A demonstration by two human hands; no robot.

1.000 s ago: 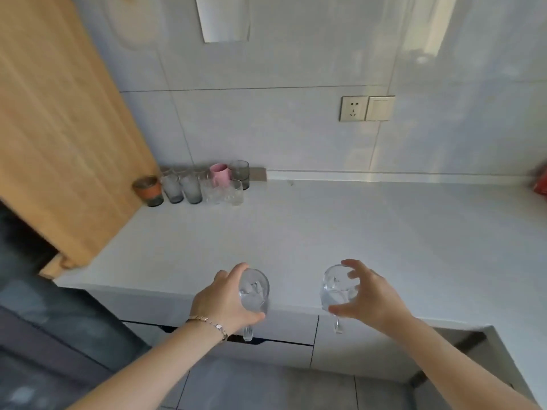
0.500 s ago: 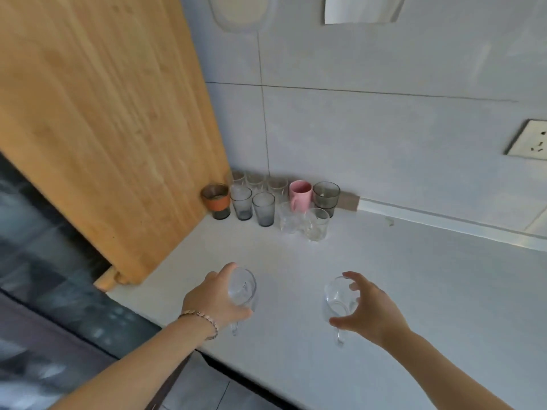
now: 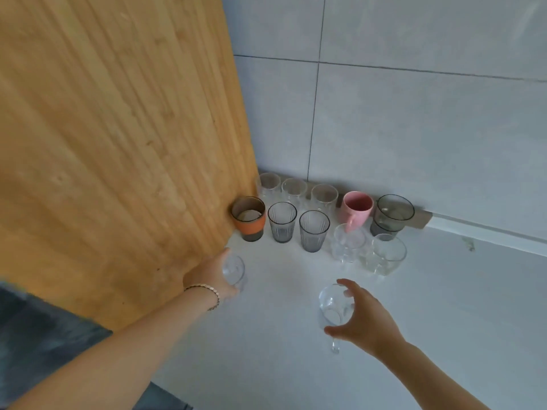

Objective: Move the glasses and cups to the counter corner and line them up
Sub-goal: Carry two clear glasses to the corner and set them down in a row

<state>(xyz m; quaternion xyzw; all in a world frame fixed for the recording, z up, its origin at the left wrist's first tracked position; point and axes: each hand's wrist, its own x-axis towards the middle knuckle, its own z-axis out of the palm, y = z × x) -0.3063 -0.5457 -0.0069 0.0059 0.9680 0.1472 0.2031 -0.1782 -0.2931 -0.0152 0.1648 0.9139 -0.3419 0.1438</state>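
Note:
My left hand (image 3: 208,276) grips a clear glass (image 3: 234,270) just in front of the wooden panel, low over the white counter (image 3: 444,306). My right hand (image 3: 365,318) grips a second clear glass (image 3: 333,303) further right and nearer to me. In the corner stand two rows: several clear tumblers (image 3: 294,189), a pink mug (image 3: 356,210) and a smoky glass (image 3: 393,214) at the back; an orange-banded cup (image 3: 248,218), two ribbed grey glasses (image 3: 313,230) and two clear glass mugs (image 3: 384,255) in front.
A tall wooden panel (image 3: 118,143) closes the counter's left side. Grey wall tiles (image 3: 414,128) rise behind the rows. Bare counter stretches to the right of the cups and towards me.
Both hands have carried their glasses from the counter's front edge in towards the corner. The view has closed in on the rows of cups.

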